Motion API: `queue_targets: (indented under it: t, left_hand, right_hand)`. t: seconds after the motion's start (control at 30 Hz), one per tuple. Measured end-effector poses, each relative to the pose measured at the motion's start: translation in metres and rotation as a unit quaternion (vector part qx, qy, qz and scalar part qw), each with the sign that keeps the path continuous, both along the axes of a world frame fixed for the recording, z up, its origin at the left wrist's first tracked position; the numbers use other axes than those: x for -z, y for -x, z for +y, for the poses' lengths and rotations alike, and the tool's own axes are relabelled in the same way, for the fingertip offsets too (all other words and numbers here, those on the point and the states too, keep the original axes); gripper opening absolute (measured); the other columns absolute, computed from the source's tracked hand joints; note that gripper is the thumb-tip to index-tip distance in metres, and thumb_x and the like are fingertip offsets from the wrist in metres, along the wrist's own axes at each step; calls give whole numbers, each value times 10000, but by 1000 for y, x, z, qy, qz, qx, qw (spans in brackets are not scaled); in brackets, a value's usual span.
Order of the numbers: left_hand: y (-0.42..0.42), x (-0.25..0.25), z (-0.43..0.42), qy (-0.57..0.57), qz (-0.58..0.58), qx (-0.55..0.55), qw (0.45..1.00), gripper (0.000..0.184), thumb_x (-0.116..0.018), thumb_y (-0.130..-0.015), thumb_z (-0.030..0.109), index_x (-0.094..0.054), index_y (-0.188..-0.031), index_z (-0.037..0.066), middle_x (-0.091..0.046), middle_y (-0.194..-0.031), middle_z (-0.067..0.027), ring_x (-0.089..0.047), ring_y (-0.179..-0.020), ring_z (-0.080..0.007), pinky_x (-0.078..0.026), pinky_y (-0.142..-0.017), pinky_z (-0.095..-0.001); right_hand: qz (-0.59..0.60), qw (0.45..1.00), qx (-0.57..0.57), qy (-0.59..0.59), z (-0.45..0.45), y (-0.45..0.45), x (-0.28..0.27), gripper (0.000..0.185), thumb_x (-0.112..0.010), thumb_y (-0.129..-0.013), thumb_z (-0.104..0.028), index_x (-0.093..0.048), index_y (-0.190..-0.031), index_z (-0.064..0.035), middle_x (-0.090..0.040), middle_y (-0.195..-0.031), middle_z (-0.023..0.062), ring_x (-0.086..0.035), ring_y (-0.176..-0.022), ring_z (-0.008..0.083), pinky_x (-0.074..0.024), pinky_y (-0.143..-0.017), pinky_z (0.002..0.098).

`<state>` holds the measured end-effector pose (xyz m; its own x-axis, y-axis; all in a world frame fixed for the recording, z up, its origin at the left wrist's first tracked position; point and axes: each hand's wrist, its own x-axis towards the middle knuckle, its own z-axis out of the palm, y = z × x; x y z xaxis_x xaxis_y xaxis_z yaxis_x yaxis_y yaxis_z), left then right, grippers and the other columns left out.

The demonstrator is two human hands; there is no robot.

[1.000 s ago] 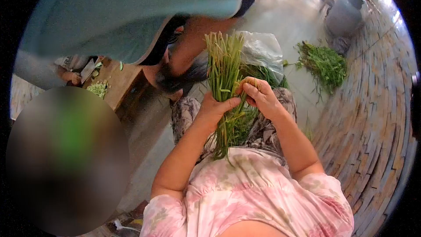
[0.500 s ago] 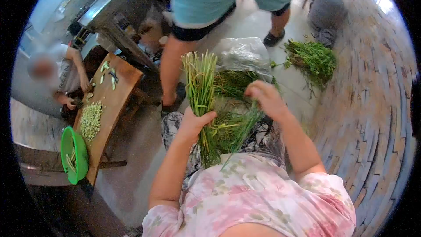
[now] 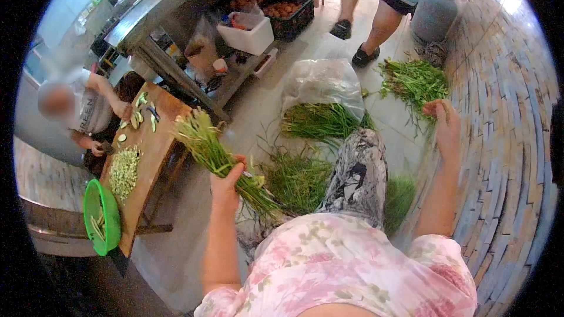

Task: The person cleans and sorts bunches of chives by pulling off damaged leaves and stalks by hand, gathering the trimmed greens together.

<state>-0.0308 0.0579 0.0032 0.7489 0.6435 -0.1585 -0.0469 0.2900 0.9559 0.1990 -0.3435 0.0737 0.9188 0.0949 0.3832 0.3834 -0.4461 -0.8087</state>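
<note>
My left hand (image 3: 227, 183) is closed around a bunch of chives (image 3: 202, 141), long green stalks with paler ends. The bunch tilts up and left over my lap, and its lower end hangs past my wrist. Out to the right, my right hand (image 3: 445, 126) is raised with loosely bent fingers; no stalks show in it. Loose grassy leaves (image 3: 299, 179) lie between my legs. Beyond them, more chives (image 3: 320, 120) stick out of a clear plastic bag (image 3: 323, 79) on the floor. A blurred green patch (image 3: 399, 199) shows beside my right knee.
Leafy greens (image 3: 414, 79) lie near the wall by a gas cylinder (image 3: 436, 9). A co-worker (image 3: 100, 105) sits at a wooden board (image 3: 158, 111) with chopped vegetables (image 3: 124, 173) and a green basket (image 3: 88, 217). Another person (image 3: 376, 17) stands ahead. A metal table (image 3: 147, 9) is at left.
My left hand has tilted the chives left and moved away from my right hand. My right hand has swung right, and its thin strands no longer show. The standing person has stepped back right.
</note>
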Motion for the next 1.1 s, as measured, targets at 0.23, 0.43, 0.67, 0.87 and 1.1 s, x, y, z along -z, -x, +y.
queue_targets:
  t: [0.23,0.43,0.67,0.87,1.1]
  left_hand:
    - [-12,-14,-50,24,51,87,995,170,-653,-726,40,-579,-875,4,-615,-792,-87,-585,-704,-181,-481,-650,-305]
    - [-27,-23,-72,149,12,152,977,284,-657,-740,70,-515,-985,53,-602,-849,-83,-589,-708,-190,-493,-650,-317]
    - [-36,-25,-90,123,84,172,974,298,-706,-696,92,-545,-943,45,-600,-774,-58,-575,-651,-164,-473,-597,-289]
    - [-46,-16,-85,42,69,185,979,252,-709,-706,53,-558,-907,39,-566,-764,-18,-545,-654,-129,-450,-573,-278]
    - [-26,3,-60,253,-4,172,952,402,-716,-714,173,-493,-1031,67,-568,-818,-46,-554,-687,-191,-465,-627,-311]
  right_hand:
    - [168,972,45,-157,-19,9,18,152,-508,-886,-140,-564,-849,-3,-567,-770,27,-517,-659,104,-430,-637,232]
    - [152,974,-73,-153,50,40,3,107,-588,-817,-118,-620,-855,-23,-586,-781,-11,-512,-691,76,-415,-622,222]
    - [156,916,-347,-125,155,61,9,144,-605,-803,-108,-607,-893,5,-584,-793,7,-515,-752,78,-422,-684,222]
    - [127,920,-313,-198,215,60,26,152,-620,-799,-81,-570,-896,24,-549,-756,-7,-499,-737,64,-412,-669,206]
    - [319,859,-316,-245,234,55,24,114,-591,-818,-100,-602,-845,10,-568,-717,-21,-470,-644,57,-400,-600,233]
